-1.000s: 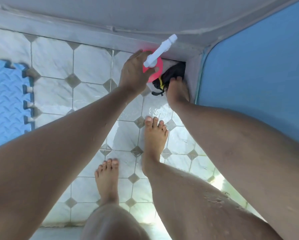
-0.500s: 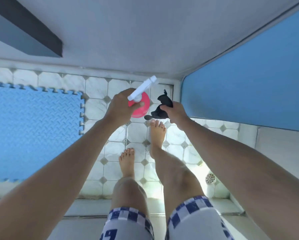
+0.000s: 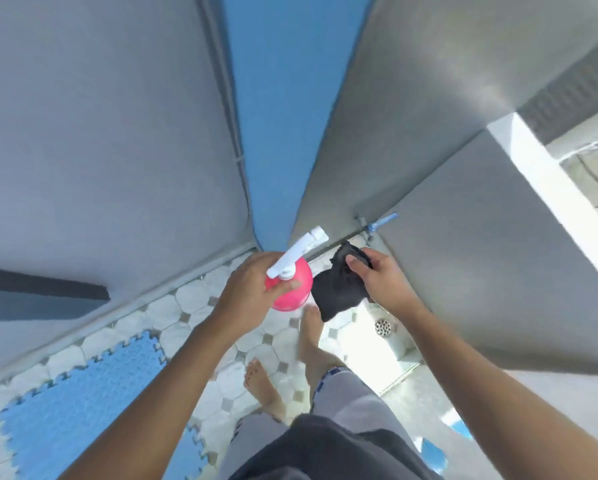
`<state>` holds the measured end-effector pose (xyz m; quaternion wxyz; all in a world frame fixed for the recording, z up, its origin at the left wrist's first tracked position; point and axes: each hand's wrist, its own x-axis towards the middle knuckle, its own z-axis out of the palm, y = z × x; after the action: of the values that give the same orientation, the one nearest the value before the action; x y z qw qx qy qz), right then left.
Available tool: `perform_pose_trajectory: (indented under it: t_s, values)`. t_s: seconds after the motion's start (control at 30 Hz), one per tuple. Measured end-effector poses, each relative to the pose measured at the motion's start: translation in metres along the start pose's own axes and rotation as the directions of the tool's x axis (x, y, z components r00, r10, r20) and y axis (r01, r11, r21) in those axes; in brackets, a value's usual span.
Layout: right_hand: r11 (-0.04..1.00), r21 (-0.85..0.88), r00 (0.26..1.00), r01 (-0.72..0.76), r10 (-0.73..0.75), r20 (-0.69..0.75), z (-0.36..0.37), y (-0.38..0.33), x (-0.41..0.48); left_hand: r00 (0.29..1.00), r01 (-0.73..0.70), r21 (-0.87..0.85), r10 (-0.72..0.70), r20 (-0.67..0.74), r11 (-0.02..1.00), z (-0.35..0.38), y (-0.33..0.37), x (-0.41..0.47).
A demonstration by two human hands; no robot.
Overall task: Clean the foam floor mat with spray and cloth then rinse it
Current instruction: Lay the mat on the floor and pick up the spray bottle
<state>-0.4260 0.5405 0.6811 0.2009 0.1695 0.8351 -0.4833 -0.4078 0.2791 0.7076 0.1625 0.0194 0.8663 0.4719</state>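
My left hand (image 3: 252, 289) is shut around a pink round spray bottle (image 3: 295, 291) with a white nozzle pointing up and right. Just to its right, my right hand (image 3: 382, 277) pinches a black cloth (image 3: 339, 292) that hangs down from the fingers. Both are held at about waist height above the tiled floor. The blue foam floor mat (image 3: 79, 407) with its jigsaw edge lies flat on the tiles at the lower left, apart from both hands.
My bare feet (image 3: 266, 389) stand on white tiles beside the mat. A round floor drain (image 3: 383, 328) sits at the right near a blue-handled tap (image 3: 380, 223) on the grey wall. A blue panel (image 3: 273, 116) stands upright in the corner.
I have stood up from the corner floor, lifting the spray bottle in the left hand and the black cloth in the right. The view has swung, so the mat now lies lower left.
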Motion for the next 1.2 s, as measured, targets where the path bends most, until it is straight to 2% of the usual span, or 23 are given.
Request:
perform_pose_trajectory:
  t_s: [0.17,0.23,0.3,0.4,0.6,0.7,0.8,0.87,0.93,1.03,1.2]
  values:
    - [0.985,0.173,0.963,-0.012,0.058,-0.263,-0.148,-0.008,-0.065,0.97,-0.202,0.036,0.195,0.144,0.979,0.049,0.128,0.041]
    - [0.983,0.18,0.935,0.018,0.047,-0.351,-0.205,-0.006,-0.081,0.952,-0.252,0.014,0.245,0.185,0.968,0.075,0.174,0.066]
    - [0.986,0.16,0.926,0.05,0.014,-0.377,-0.259,-0.004,-0.094,0.933,-0.291,0.005,0.282,0.222,0.957,0.105,0.221,0.091]
    - [0.983,0.154,0.95,0.096,-0.044,-0.308,-0.335,0.005,-0.105,0.895,-0.357,-0.008,0.345,0.282,0.934,0.153,0.285,0.124]
    - [0.986,-0.119,0.961,0.116,-0.142,-0.236,-0.47,0.042,-0.105,0.867,-0.396,-0.016,0.38,0.322,0.918,0.249,0.383,0.18]
    - [0.928,-0.372,0.958,-0.012,-0.096,-0.27,-0.526,0.08,-0.085,0.851,-0.409,-0.029,0.393,0.349,0.912,0.293,0.416,0.202]
    - [0.798,-0.566,0.959,-0.21,0.054,-0.279,-0.566,0.128,-0.051,0.842,-0.414,-0.009,0.387,0.376,0.91,0.331,0.436,0.218]
    - [0.754,-0.576,0.94,-0.315,0.167,-0.296,-0.58,0.157,-0.034,0.826,-0.428,-0.004,0.393,0.405,0.904,0.352,0.445,0.228]
    - [0.759,-0.533,0.918,-0.373,0.221,-0.328,-0.589,0.181,-0.025,0.819,-0.43,0.017,0.382,0.429,0.903,0.368,0.449,0.237]
    - [0.802,-0.455,0.888,-0.388,0.193,-0.417,-0.599,0.203,-0.025,0.821,-0.404,0.023,0.351,0.451,0.915,0.384,0.451,0.248]
    - [0.856,-0.434,0.822,-0.282,-0.018,-0.57,-0.607,0.218,-0.032,0.812,-0.433,0.049,0.365,0.456,0.9,0.402,0.454,0.254]
